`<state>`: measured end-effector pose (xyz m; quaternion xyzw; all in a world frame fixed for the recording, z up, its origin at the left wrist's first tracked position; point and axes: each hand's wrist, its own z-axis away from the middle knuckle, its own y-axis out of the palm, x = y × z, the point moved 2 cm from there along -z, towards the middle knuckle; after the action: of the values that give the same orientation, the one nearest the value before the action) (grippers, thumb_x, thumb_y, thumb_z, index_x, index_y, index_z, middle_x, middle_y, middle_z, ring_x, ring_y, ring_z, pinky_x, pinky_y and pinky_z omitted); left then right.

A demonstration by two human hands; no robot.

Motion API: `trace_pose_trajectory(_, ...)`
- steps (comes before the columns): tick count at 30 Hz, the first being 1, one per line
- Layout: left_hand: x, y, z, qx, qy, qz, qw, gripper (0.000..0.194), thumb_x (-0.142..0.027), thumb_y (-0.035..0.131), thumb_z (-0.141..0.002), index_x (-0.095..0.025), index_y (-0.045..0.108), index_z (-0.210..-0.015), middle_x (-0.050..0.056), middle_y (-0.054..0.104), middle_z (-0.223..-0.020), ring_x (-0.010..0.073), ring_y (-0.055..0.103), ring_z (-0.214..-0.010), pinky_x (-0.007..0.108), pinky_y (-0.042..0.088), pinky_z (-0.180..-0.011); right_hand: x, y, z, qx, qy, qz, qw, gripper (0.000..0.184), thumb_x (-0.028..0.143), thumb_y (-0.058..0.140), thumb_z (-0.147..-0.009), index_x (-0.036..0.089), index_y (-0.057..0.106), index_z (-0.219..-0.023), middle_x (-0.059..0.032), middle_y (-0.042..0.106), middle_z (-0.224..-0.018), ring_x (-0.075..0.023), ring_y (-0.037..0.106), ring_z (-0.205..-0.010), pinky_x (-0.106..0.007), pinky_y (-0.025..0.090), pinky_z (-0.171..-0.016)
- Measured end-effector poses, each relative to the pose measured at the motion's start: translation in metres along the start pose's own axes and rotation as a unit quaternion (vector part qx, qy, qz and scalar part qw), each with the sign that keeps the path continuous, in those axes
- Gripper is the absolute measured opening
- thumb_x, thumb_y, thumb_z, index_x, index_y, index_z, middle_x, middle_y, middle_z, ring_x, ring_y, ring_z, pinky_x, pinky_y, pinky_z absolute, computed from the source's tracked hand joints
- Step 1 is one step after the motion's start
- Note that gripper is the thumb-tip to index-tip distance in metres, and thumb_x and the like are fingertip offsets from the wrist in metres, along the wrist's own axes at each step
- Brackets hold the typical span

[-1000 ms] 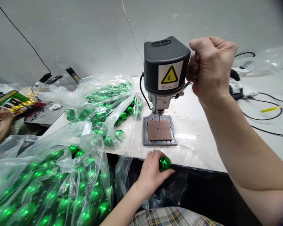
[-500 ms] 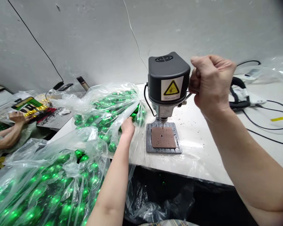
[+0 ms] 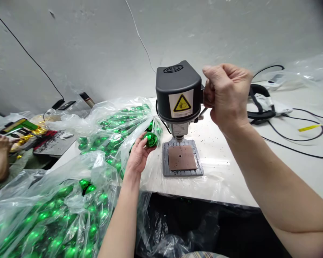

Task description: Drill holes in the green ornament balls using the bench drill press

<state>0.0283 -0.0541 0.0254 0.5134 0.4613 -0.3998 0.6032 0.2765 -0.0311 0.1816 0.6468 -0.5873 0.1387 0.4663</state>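
Note:
A shiny green ball ornament (image 3: 151,140) is between the thumb and fingers of my left hand (image 3: 139,154), at the mouth of a clear plastic bag (image 3: 134,138) of similar balls. My right hand (image 3: 228,95) is closed around the feed lever (image 3: 202,114) on the right side of a small bench drill press (image 3: 179,89); its fist hides the lever's end. Under the drill bit (image 3: 180,144) a brown square board (image 3: 187,163) with a dark hole lies on the grey slotted base (image 3: 165,168). The bit stays above the board.
A second clear bag of green balls (image 3: 51,215) fills the near left. At far left another person's hand (image 3: 0,143) is beside gold ornaments (image 3: 24,138). A black-strapped headset (image 3: 261,107) and cables lie on the right of the white table (image 3: 231,179). Dark crumbs dot the base.
My left hand has come up out of the bag's opening, turned palm up, with a green ball ornament now in its fingers. My right hand stays on the lever. The view has swung slightly right.

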Motion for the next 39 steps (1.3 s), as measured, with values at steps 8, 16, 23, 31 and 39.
trace_pose_trajectory(8, 0.03, 0.023, 0.026, 0.019, -0.138, 0.194, 0.971, 0.02, -0.027, 0.072, -0.086, -0.015, 0.067, -0.101, 0.007, 0.072, -0.104, 0.0168, 0.07, -0.092, 0.029, 0.06, -0.079, -0.01, -0.006, -0.006, 0.055, -0.021, 0.024, 0.998, 0.054, 0.035, 0.07, -0.086, 0.021, 0.03, -0.052, 0.0069, 0.033, -0.041, -0.0039, 0.029, -0.033, -0.021, 0.02, -0.03)
trace_pose_trajectory(16, 0.06, 0.03, 0.025, 0.005, -0.102, 0.09, 0.991, 0.044, -0.043, 0.08, -0.077, -0.016, 0.061, -0.105, 0.007, 0.073, -0.097, 0.0173, 0.071, -0.085, 0.031, 0.057, -0.08, -0.01, -0.006, -0.006, 0.04, -0.019, 0.045, 0.998, 0.052, 0.032, 0.069, -0.087, 0.022, 0.031, -0.052, 0.0064, 0.033, -0.042, -0.0047, 0.028, -0.035, -0.024, 0.02, -0.033)
trace_pose_trajectory(23, 0.078, 0.037, 0.024, 0.014, 0.053, -0.165, 0.985, 0.05, -0.042, 0.082, -0.073, -0.019, 0.059, -0.111, 0.009, 0.069, -0.108, 0.021, 0.066, -0.101, 0.032, 0.052, -0.084, -0.005, -0.005, -0.003, 0.022, -0.005, 0.04, 0.999, 0.052, 0.024, 0.071, -0.082, 0.022, 0.032, -0.048, 0.0054, 0.033, -0.041, -0.0068, 0.028, -0.038, -0.029, 0.019, -0.034)
trace_pose_trajectory(31, 0.097, 0.043, 0.013, 0.038, 0.104, -0.218, 0.97, 0.048, -0.038, 0.08, -0.074, -0.018, 0.057, -0.112, 0.012, 0.065, -0.115, 0.0252, 0.062, -0.111, 0.041, 0.048, -0.097, 0.0, -0.003, 0.001, 0.01, 0.004, 0.028, 1.0, 0.053, 0.021, 0.069, -0.082, 0.022, 0.029, -0.048, 0.0054, 0.029, -0.043, -0.0072, 0.026, -0.038, -0.028, 0.019, -0.036)
trace_pose_trajectory(39, 0.105, 0.052, 0.023, 0.05, 0.185, -0.261, 0.946, 0.049, -0.029, 0.085, -0.07, -0.021, 0.061, -0.112, 0.008, 0.064, -0.115, 0.027, 0.059, -0.116, 0.042, 0.044, -0.105, 0.001, -0.003, 0.004, 0.019, -0.015, 0.052, 0.998, 0.054, 0.026, 0.068, -0.085, 0.022, 0.028, -0.05, 0.0061, 0.03, -0.042, -0.0058, 0.026, -0.036, -0.027, 0.019, -0.035)
